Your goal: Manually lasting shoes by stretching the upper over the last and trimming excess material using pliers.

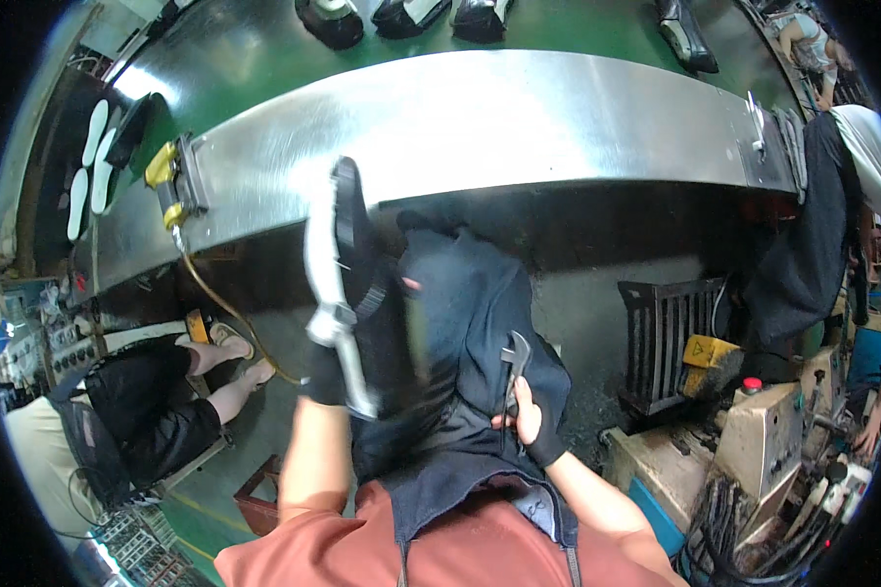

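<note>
- And here's the black-and-white shoe [360, 245], smeared by blur, stretching from eleven o'clock down to seven, its upper tip over the near edge of the metal ledge [636, 127]; touching or not, I can't call it.
- Left hand [326, 370], eight o'clock, has hold of the lower end! Fingers lost against the dark shoe, so how tightly they curl, I can't tell.
- Right hand [531, 421], five o'clock: fingers wrapped round the pliers [515, 354], head pointing to twelve, clear of the shoe.
- So where do we stand? Shoe and tool both in hand, that much is done. No nip on the shoe; I'd judge it under way, unfinished, though blur hides what's left.
- Up at twelve, three dark shoes [408, 14] on the green bench [578, 24], another past one. Finished or waiting? Can't tell.
- Toward ten, white insoles [77, 203] lie apart from any shoe, and a yellow tool [162, 168] sits on the ledge, in neither hand.
</note>
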A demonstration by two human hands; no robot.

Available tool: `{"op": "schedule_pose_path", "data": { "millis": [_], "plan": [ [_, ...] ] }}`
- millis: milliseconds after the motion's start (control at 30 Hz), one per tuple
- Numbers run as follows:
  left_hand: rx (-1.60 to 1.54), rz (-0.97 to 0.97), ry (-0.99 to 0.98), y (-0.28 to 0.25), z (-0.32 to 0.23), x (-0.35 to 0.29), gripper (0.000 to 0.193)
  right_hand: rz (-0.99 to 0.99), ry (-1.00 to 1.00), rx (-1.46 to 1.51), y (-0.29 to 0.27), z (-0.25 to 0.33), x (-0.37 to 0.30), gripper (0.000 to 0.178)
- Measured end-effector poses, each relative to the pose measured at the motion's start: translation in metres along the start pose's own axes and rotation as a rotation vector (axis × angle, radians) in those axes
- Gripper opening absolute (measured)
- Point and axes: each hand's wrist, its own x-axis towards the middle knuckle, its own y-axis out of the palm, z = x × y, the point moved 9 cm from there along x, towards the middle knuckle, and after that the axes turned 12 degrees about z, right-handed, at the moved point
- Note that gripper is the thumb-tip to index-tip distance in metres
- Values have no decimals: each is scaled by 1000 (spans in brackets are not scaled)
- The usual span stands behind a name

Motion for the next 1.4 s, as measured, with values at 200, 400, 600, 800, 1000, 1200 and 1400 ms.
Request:
{"op": "schedule_pose_path", "data": {
  "millis": [200, 400, 600, 800, 1000, 1200, 1400],
  "plan": [
    [836, -628, -217, -103, -296, 108, 27, 57, 25, 30, -14, 62, 49, 82],
    [1464, -512, 146, -107, -387, 285, 41, 196, 34, 78, 5, 146, 76, 70],
    [2034, -410, 684, 69, -256, 367, 76, 158, 33, 114, 5, 162, 84, 68],
    [1639, -481, 219, 0, -254, 394, 69, 93, 9, 94, 6, 157, 72, 68],
    [583, -147, 169, 22, -216, 206, 45, 76, -190, 172, -4, 133, 71, 63],
    [808, -290, 306, -31, -161, -85, 92, 13, -145, 161, -5, 82, 22, 74],
    [1017, 87, 324, 88, -82, -61, 53, 141, -388, 84, 19, 76, -60, 71]
  ]
}}
